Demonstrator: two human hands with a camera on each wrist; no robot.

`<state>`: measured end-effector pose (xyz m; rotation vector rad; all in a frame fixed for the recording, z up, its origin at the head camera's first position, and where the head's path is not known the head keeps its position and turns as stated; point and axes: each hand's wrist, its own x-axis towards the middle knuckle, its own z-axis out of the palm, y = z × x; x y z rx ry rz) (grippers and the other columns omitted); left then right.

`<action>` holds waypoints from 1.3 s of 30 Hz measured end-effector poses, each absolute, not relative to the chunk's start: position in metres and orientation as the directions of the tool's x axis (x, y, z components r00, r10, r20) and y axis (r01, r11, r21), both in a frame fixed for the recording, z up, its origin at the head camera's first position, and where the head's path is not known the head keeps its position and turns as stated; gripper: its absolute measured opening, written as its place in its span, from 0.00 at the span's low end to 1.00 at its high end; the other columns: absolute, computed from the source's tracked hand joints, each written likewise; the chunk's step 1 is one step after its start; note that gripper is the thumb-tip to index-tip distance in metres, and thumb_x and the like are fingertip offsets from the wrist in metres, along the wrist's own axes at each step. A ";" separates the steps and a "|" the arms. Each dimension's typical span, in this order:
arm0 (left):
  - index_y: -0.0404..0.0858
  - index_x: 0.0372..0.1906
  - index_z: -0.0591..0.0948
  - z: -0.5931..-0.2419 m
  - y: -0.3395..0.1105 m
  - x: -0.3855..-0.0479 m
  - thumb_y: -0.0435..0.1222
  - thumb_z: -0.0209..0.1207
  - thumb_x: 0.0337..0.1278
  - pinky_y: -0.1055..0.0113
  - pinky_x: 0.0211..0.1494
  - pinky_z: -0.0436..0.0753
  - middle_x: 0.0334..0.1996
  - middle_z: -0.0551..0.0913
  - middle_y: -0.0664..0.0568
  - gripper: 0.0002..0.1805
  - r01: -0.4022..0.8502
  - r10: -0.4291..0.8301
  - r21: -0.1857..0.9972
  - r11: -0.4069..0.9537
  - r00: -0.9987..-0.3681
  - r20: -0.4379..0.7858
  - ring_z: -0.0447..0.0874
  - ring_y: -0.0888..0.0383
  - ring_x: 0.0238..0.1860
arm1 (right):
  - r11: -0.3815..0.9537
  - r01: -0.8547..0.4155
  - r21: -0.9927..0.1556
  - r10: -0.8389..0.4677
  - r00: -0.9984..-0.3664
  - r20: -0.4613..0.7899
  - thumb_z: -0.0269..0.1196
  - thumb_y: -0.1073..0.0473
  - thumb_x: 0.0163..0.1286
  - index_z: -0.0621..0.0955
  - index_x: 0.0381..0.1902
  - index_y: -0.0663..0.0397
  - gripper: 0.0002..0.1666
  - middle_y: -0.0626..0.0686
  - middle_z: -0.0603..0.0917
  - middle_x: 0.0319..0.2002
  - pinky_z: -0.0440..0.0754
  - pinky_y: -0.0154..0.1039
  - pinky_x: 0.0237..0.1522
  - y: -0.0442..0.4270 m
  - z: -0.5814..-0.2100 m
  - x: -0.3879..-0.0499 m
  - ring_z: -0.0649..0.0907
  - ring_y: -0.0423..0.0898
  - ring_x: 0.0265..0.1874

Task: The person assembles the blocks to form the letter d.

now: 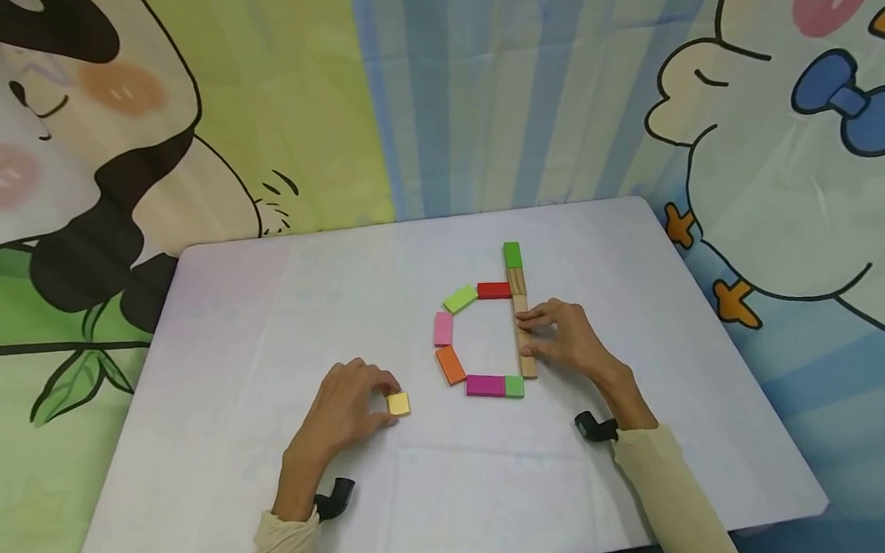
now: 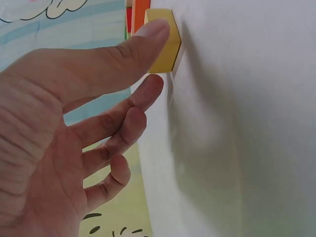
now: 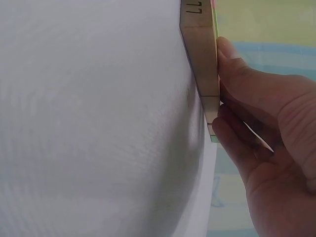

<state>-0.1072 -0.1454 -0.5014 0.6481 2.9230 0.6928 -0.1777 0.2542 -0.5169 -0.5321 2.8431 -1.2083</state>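
My left hand (image 1: pixel 348 411) pinches a small yellow block (image 1: pixel 398 404) low over the white table. The left wrist view shows the thumb (image 2: pixel 154 37) on the yellow block (image 2: pixel 165 54), while the other fingers hang relaxed. To the right, a column of wooden blocks (image 1: pixel 523 331) has a green block (image 1: pixel 512 254) at its far end. My right hand (image 1: pixel 566 337) rests its thumb and fingertips on the column, spread along its length. Seen from the right wrist, a wooden block (image 3: pixel 200 49) carries dark printed marks, and the fingers look loosely extended.
Left of the column runs a curve of blocks: red (image 1: pixel 493 290), light green (image 1: pixel 460 299), pink (image 1: pixel 443 329), orange (image 1: pixel 450 365), magenta (image 1: pixel 486 386) and green (image 1: pixel 514 387). The white table (image 1: pixel 302 317) ends before a cartoon-printed cloth (image 1: pixel 463 100).
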 end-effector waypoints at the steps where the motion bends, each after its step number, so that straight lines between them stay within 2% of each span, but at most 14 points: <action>1: 0.50 0.41 0.92 -0.502 -0.147 -0.107 0.40 0.89 0.39 0.60 0.51 0.72 0.33 0.89 0.61 0.21 0.392 0.416 0.435 0.811 -0.909 0.043 0.75 0.63 0.39 | 0.646 -0.305 -0.700 -0.310 -0.943 0.125 0.87 0.63 0.51 0.92 0.52 0.64 0.28 0.57 0.93 0.56 0.82 0.60 0.67 0.254 -0.517 -0.178 0.87 0.59 0.59; 13: 0.47 0.37 0.92 -0.511 -0.147 -0.106 0.39 0.87 0.39 0.63 0.46 0.75 0.31 0.88 0.61 0.17 0.420 0.412 0.456 0.784 -0.903 0.123 0.77 0.63 0.36 | 0.651 -0.283 -0.704 -0.297 -0.949 0.106 0.86 0.64 0.52 0.92 0.52 0.64 0.28 0.57 0.93 0.57 0.82 0.60 0.68 0.255 -0.518 -0.180 0.87 0.59 0.60; 20: 0.48 0.37 0.93 -0.507 -0.144 -0.104 0.42 0.85 0.42 0.62 0.47 0.77 0.31 0.88 0.61 0.15 0.435 0.407 0.419 0.797 -0.900 0.160 0.78 0.63 0.35 | 0.648 -0.286 -0.706 -0.298 -0.948 0.110 0.86 0.64 0.53 0.92 0.52 0.63 0.27 0.57 0.93 0.57 0.82 0.60 0.66 0.254 -0.520 -0.180 0.87 0.59 0.60; 25: 0.50 0.38 0.92 -0.497 -0.136 -0.103 0.44 0.84 0.45 0.61 0.48 0.77 0.33 0.89 0.61 0.14 0.454 0.415 0.440 0.775 -0.890 0.188 0.82 0.60 0.37 | 0.660 -0.279 -0.697 -0.296 -0.950 0.100 0.86 0.64 0.53 0.92 0.52 0.63 0.27 0.56 0.93 0.57 0.83 0.60 0.67 0.253 -0.517 -0.178 0.87 0.59 0.60; 30: 0.49 0.39 0.92 -0.491 -0.114 -0.106 0.44 0.83 0.46 0.60 0.49 0.78 0.34 0.91 0.59 0.14 0.522 0.452 0.467 0.713 -0.852 0.263 0.85 0.56 0.38 | 0.662 -0.271 -0.699 -0.294 -0.952 0.091 0.86 0.64 0.54 0.92 0.53 0.63 0.28 0.56 0.93 0.57 0.83 0.59 0.67 0.252 -0.515 -0.178 0.87 0.58 0.60; 33: 0.49 0.39 0.92 -0.489 -0.093 -0.107 0.43 0.84 0.46 0.60 0.49 0.78 0.33 0.92 0.59 0.14 0.574 0.478 0.465 0.674 -0.819 0.318 0.84 0.58 0.38 | 0.664 -0.273 -0.696 -0.294 -0.951 0.093 0.86 0.64 0.54 0.92 0.54 0.62 0.28 0.56 0.93 0.57 0.83 0.60 0.68 0.251 -0.515 -0.178 0.87 0.58 0.60; 39: 0.48 0.40 0.93 -0.494 -0.043 -0.108 0.45 0.83 0.47 0.61 0.47 0.76 0.33 0.92 0.59 0.15 0.666 0.548 0.378 0.643 -0.745 0.380 0.80 0.61 0.39 | 0.680 -0.291 -0.673 -0.305 -0.947 0.101 0.85 0.63 0.55 0.92 0.54 0.62 0.27 0.56 0.93 0.58 0.83 0.60 0.67 0.252 -0.517 -0.178 0.87 0.58 0.60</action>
